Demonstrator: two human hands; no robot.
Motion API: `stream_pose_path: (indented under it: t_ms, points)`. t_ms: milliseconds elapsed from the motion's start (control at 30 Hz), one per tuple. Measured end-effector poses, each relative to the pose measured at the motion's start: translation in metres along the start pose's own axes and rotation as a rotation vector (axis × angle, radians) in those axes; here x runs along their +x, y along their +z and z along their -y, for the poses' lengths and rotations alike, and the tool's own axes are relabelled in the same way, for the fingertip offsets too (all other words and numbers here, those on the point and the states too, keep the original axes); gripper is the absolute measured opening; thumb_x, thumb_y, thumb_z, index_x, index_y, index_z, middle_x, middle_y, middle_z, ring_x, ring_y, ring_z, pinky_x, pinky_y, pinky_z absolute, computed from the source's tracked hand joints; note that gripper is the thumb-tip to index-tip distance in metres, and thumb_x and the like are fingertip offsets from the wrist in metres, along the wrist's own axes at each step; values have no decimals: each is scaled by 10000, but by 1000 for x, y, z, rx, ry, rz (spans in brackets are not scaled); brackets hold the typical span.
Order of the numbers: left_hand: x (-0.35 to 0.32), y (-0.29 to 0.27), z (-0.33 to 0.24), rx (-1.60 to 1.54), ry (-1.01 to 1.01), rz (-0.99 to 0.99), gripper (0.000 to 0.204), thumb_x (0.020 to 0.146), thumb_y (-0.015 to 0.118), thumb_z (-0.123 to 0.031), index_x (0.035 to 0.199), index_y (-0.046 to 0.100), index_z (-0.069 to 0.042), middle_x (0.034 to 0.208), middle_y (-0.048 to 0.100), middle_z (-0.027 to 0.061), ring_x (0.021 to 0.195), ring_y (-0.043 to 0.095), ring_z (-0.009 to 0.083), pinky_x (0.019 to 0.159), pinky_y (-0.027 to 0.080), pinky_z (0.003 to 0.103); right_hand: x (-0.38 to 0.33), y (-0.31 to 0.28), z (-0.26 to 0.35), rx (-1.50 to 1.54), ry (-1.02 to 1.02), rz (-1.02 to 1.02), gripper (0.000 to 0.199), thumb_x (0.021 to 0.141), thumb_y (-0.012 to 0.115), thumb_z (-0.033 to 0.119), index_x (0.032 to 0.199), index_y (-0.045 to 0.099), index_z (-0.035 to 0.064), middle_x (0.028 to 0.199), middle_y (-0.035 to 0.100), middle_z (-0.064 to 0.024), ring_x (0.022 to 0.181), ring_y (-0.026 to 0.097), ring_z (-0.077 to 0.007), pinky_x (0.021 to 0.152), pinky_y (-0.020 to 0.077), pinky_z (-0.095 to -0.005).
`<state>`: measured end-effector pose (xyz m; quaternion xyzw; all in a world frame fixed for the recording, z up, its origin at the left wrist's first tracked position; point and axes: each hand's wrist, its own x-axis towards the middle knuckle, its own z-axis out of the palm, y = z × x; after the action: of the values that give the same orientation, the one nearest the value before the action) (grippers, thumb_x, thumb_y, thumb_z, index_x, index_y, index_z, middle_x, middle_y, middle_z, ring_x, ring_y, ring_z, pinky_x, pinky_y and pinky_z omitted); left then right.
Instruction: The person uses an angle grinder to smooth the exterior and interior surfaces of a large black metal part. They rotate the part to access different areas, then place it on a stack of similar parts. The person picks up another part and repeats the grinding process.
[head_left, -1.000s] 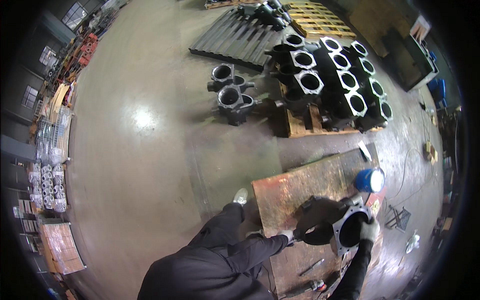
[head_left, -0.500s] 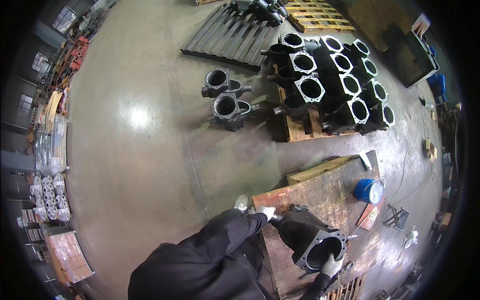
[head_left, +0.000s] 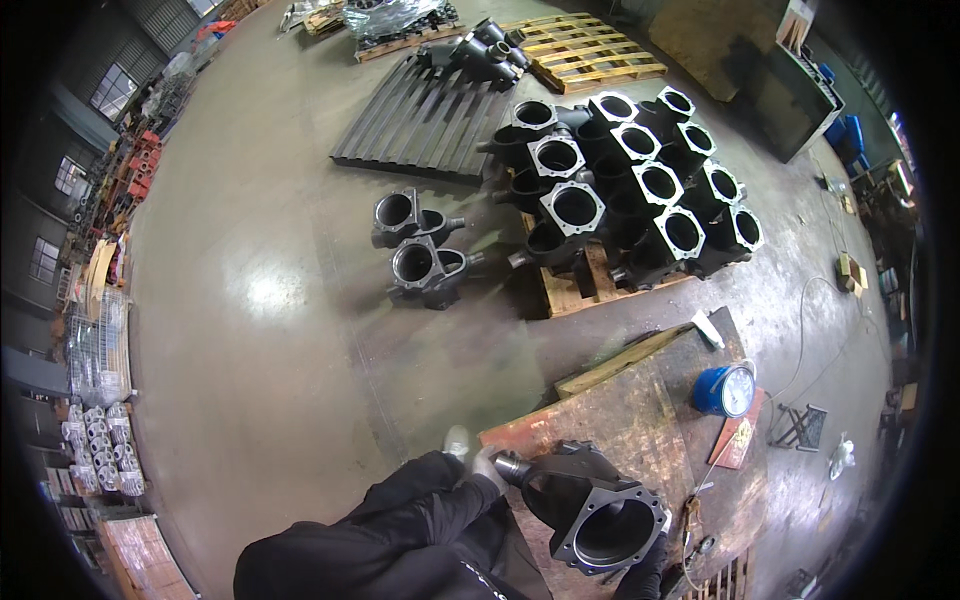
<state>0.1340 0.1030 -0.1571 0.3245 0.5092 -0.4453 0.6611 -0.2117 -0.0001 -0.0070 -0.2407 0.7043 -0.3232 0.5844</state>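
A black metal casting (head_left: 572, 496) with a wide octagonal flange and a round opening is over the workbench, its opening facing up and toward me. My left hand (head_left: 486, 468), in a pale glove, is closed at the casting's bare metal neck on the left. My right hand (head_left: 666, 523), also gloved, is at the outer right edge of the flange. Most of its fingers are hidden behind the casting, and the dark sleeve comes up below it. Under the casting lies the worn brown bench top (head_left: 640, 410).
Right on the bench stand a blue bucket (head_left: 722, 391) and a red plate (head_left: 735, 442); a hand tool (head_left: 691, 515) lies near the flange. Beyond, similar castings (head_left: 580, 207) fill a wooden pallet (head_left: 570, 292). Two more castings (head_left: 414, 264) stand on the floor, before a ribbed metal platform (head_left: 425, 125).
My right hand has shifted from inside the flange opening to its outer edge. The casting has turned slightly, its flange showing larger. The whole view has also tilted.
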Motion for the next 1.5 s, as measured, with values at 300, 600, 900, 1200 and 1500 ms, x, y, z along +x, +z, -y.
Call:
stream_pose_path:
  t_ms: [300,600,900,1200,1500]
  points:
    - [33,6,-28,177,-90,-49,113,845,591,-149,917,568,-66,778,606,89,716,628,290,732,552,442,-3,60,-11,-45,-11,-67,534,985,601,411,1320,514,5,1249,588,-124,1086,582,-219,940,469,-346]
    - [-1,36,-154,250,81,-36,120,825,554,-150,822,501,-43,690,549,133,657,599,353,691,518,527,-16,169,-47,-87,48,-55,512,965,632,416,1260,556,5,1176,614,-112,1016,593,-205,892,480,-336]
    - [-48,80,-373,170,218,46,175,797,586,-217,850,531,-59,709,560,91,608,575,280,659,530,446,-58,330,-73,-185,53,6,492,945,662,420,1201,599,4,1103,641,-101,946,604,-192,844,491,-325]
    - [-67,187,-550,-34,357,133,184,835,549,-227,743,490,-78,671,566,95,622,588,273,660,538,442,-51,537,-44,-268,28,163,476,925,693,424,1141,641,3,1030,667,-90,876,615,-178,795,501,-314]
    - [-47,287,-630,-16,488,42,195,838,517,-258,740,516,-88,688,589,113,659,606,302,695,541,468,30,705,-4,-312,66,272,462,906,723,428,1082,684,2,957,693,-78,806,626,-165,747,512,-304]
